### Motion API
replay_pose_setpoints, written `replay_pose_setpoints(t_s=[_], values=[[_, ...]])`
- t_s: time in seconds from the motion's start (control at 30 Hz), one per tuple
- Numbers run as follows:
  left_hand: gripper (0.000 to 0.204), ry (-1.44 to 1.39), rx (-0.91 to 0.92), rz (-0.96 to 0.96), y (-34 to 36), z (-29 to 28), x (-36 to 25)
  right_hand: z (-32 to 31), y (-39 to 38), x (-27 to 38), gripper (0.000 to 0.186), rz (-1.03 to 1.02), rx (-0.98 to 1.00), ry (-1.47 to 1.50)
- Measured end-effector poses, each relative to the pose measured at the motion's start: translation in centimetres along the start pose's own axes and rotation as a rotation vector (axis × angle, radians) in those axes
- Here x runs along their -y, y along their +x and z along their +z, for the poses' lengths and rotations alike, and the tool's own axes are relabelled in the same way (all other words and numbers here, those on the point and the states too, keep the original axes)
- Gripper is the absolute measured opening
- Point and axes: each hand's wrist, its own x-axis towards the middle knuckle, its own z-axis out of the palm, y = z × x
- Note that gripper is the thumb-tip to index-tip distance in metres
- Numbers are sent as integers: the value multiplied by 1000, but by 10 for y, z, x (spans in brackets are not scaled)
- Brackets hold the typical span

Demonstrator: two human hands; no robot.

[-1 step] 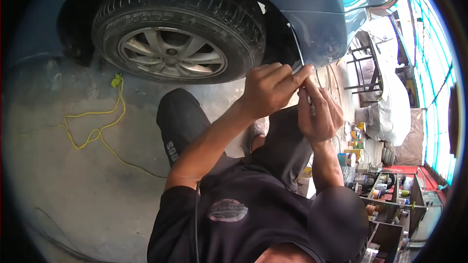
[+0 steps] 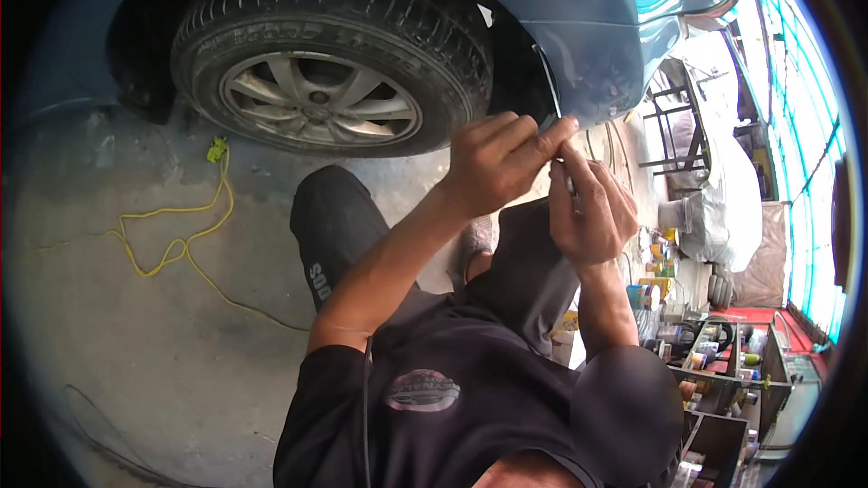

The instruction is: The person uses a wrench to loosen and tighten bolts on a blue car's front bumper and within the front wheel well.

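Note:
A blue-grey car's bumper corner (image 2: 592, 68) is just beyond my hands, with a thin pale edge running down beside the wheel arch to my fingertips. My left hand (image 2: 493, 163) is closed, its thumb and forefinger pinched at the lower end of that edge. A small grey sliver shows by its fingers; its kind is unclear. My right hand (image 2: 592, 212) is curled close below, its fingertips meeting the left ones. Something small and metallic peeks between its fingers, mostly hidden. Left of my hands stands the tyre (image 2: 334, 63) with its spoked alloy wheel (image 2: 316, 99).
A yellow cord (image 2: 172, 212) lies looped on the concrete floor (image 2: 181, 343) at left, and a dark cable (image 2: 108, 447) lies lower down. At right are a metal frame (image 2: 674, 117), a plastic-covered bulk (image 2: 732, 208), paint cans (image 2: 644, 296) and a crowded shelf (image 2: 723, 361).
Both hands have shifted very slightly up and left, fingertips still together at the bumper's edge. The car and the floor items look the same.

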Motion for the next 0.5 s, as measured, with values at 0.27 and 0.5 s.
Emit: replay_pose_setpoints(t_s=[0.27, 0.5], values=[[19, -300, -294, -86, 14, 19, 14, 8, 41, 4, 39, -45, 25, 156], [21, -619, -480, -579, 45, 21, 21, 28, 4, -37, 20, 349, 34, 144]])
